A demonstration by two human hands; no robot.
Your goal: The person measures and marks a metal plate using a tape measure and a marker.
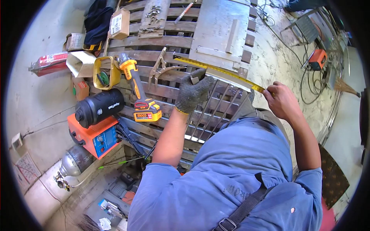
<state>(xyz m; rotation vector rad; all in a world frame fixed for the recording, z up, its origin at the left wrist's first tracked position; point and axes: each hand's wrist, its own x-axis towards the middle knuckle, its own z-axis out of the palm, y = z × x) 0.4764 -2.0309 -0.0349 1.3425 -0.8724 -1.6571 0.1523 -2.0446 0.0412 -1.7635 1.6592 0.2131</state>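
A yellow tape measure (235,76) lies stretched along the top bar of a metal grate (216,106) with several thin rods. My right hand (282,101), bare, is closed on the tape at its right end. My left hand (194,92), in a dark grey work glove, is closed around a small square metal piece (195,80) beside the grate's upper left corner. The glove hides part of that piece. Locking pliers (158,69) lie on the slats left of the glove. A yellow cordless angle grinder (137,82) is farther left.
A slatted wooden pallet (179,29) carries a metal plate (217,29) with loose strips. At left are an orange welding machine (92,134), a black flask (99,107), a gas cylinder (75,159) and a yellow container (111,63). Cables (312,86) run over the floor at right.
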